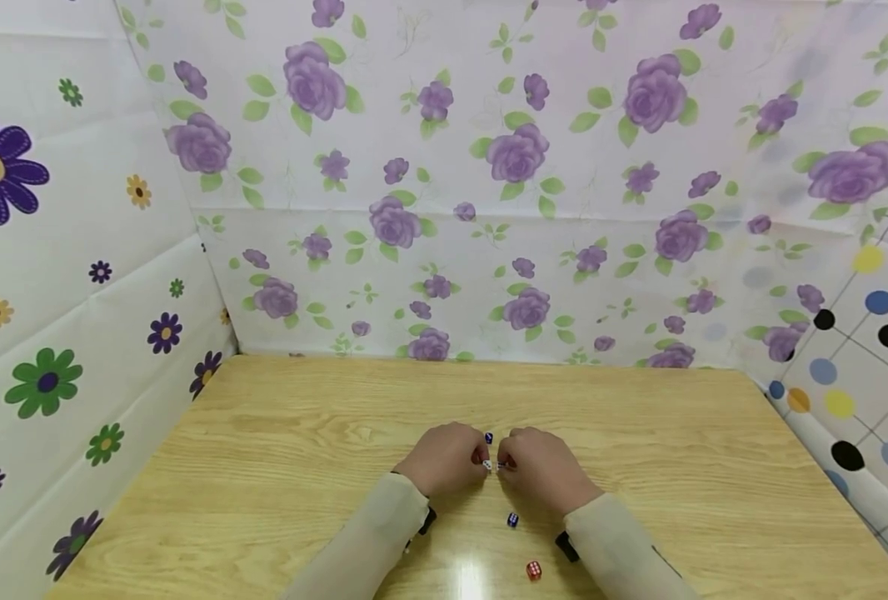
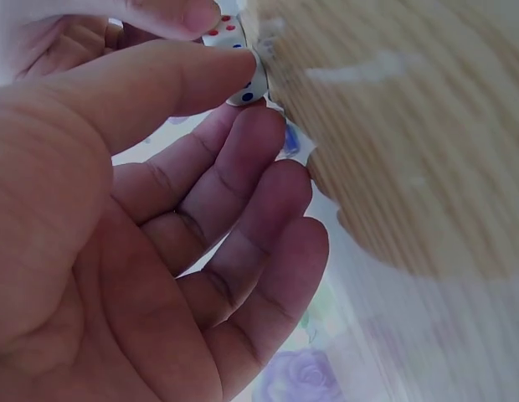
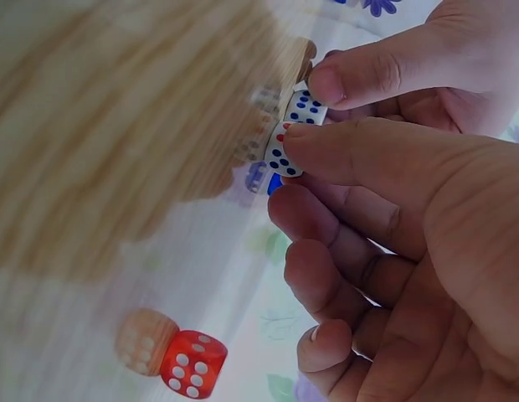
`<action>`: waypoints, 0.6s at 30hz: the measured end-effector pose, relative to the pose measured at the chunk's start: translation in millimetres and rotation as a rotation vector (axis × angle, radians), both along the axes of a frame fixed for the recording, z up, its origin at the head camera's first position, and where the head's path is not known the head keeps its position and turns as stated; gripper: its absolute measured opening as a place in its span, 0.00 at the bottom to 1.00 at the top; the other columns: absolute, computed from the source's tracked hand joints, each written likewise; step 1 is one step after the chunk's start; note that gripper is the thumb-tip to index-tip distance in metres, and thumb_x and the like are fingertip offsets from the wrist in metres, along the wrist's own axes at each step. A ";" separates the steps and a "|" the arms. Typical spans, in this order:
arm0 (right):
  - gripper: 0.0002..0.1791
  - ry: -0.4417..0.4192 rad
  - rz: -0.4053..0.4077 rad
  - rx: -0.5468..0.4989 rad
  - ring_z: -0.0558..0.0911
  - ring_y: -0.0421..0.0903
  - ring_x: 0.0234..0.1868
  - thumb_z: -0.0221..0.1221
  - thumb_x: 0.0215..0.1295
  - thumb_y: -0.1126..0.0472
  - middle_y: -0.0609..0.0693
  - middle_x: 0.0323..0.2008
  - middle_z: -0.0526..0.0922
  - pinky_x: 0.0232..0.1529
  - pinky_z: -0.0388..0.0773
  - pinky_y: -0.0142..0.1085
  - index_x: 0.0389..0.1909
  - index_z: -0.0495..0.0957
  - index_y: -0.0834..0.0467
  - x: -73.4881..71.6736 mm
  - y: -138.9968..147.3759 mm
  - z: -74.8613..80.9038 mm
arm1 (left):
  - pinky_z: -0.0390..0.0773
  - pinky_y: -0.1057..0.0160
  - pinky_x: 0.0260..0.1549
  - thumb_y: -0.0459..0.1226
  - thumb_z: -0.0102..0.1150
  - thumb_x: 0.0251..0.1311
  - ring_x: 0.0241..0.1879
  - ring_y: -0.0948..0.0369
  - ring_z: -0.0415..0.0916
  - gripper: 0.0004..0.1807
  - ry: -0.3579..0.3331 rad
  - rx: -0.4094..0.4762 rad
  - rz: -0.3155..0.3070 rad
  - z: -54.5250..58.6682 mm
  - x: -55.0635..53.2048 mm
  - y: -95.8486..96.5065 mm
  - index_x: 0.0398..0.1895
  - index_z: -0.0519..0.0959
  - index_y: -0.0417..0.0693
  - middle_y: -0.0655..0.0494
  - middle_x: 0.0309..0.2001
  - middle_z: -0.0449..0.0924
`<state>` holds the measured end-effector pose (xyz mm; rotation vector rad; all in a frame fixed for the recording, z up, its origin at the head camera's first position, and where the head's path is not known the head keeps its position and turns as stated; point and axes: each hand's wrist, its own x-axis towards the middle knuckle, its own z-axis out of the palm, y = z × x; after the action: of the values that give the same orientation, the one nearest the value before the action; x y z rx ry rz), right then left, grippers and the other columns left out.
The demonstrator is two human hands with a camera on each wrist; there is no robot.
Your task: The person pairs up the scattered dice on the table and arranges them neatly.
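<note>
My left hand (image 1: pixel 447 458) pinches a white die (image 1: pixel 487 465) between thumb and fingers, low over the wooden table. Facing it, my right hand (image 1: pixel 541 468) pinches a second white die (image 3: pixel 280 159) the same way. In the right wrist view the two white dice sit side by side, the left hand's die (image 3: pixel 305 107) showing blue dots. Just beyond the fingertips is a dark blue die (image 1: pixel 488 437). Another blue die (image 1: pixel 513 519) lies on the near side, between the forearms.
A red die (image 1: pixel 534 570) with white dots lies near the table's front, close to the right sleeve. The wooden table (image 1: pixel 264 467) is glossy and reflects the dice. Flowered cloth (image 1: pixel 459 275) hangs behind it, with patterned sheets at both sides.
</note>
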<state>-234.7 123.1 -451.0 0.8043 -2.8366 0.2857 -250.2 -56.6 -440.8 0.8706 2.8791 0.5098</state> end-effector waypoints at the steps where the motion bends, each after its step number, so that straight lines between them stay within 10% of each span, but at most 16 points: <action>1: 0.03 0.007 0.009 -0.002 0.76 0.37 0.28 0.68 0.51 0.58 0.40 0.26 0.78 0.31 0.75 0.33 0.26 0.84 0.50 -0.2 0.0 -0.4 | 0.70 0.68 0.26 0.40 0.64 0.53 0.22 0.69 0.68 0.02 0.004 0.001 0.000 -0.5 -0.4 0.4 0.28 0.82 0.55 0.69 0.24 0.75; 18: 0.02 0.024 0.047 -0.037 0.76 0.38 0.28 0.68 0.51 0.59 0.41 0.25 0.78 0.29 0.74 0.32 0.25 0.84 0.50 -1.6 -1.3 0.2 | 0.74 0.68 0.32 0.41 0.64 0.56 0.27 0.71 0.72 0.03 -0.008 0.020 -0.009 -3.1 -1.0 2.1 0.32 0.84 0.56 0.69 0.30 0.80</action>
<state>-236.3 121.9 -450.7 0.8617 -2.7843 0.3316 -251.2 -54.4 -443.8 0.8823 2.8662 0.5407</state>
